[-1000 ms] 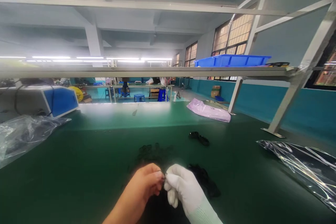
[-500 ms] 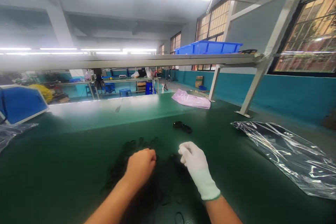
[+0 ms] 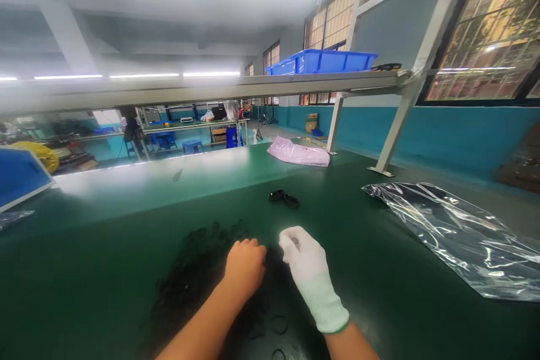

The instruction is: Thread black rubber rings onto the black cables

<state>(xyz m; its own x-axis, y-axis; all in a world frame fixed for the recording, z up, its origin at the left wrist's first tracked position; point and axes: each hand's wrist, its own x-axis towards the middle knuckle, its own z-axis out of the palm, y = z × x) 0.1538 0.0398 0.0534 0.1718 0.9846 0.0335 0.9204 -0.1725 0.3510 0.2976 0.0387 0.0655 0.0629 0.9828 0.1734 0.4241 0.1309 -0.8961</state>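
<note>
A dark, blurred heap of thin black rings (image 3: 185,278) lies on the green table (image 3: 93,259). Over its right side is my bare left hand (image 3: 247,264), fingers curled closed; whatever they hold is hidden. My right hand (image 3: 300,250), in a white glove, is just to the right, its thumb and fingers pinched together, and I cannot make out anything between them. A few loose rings (image 3: 279,324) lie below, between my forearms. Beyond my hands sit two small black looped items (image 3: 283,197) side by side.
A pink bag (image 3: 298,153) lies at the table's far side. Clear plastic sheeting (image 3: 459,236) covers part of the right side. Above the table runs a shelf beam (image 3: 189,89) bearing a blue tray (image 3: 324,62). A blue panel (image 3: 19,177) stands far left.
My left hand has moved right, closer to my gloved right hand, and turned so its knuckles face up. The view has shifted slightly, with the background sliding left and up.
</note>
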